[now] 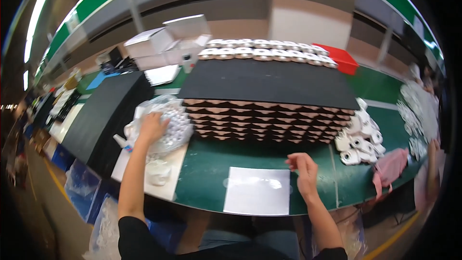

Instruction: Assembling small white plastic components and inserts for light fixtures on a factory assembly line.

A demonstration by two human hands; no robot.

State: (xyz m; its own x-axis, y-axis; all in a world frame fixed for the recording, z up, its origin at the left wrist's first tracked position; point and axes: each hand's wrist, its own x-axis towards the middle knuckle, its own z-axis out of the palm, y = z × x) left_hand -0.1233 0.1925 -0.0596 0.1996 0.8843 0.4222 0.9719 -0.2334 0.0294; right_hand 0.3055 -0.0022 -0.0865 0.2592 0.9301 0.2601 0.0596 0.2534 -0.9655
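My left hand (153, 129) rests over a clear plastic bag (174, 145) filled with many small white round parts (177, 124). Its thumb stands apart from the fingers, and I see nothing gripped; the fingertips are partly lost among the parts. Over the bench, beside the upper right corner of a white sheet (260, 193), hovers my right hand (304, 169). Its fingers are loosely bent and apart, with nothing visible in them. Beyond the sheet stands a tall stack of black boards (269, 83) with pinkish scalloped layers between them. Two rows of white rounded pieces (260, 54) lie on top.
White plastic housings (361, 142) are heaped right of the stack, near a pink cloth (391, 167). A red bin (339, 59) stands behind. At left are another black stack (108, 118), a small white bottle (121, 141) and white boxes (153, 45). Another person's arm (433, 166) shows at far right.
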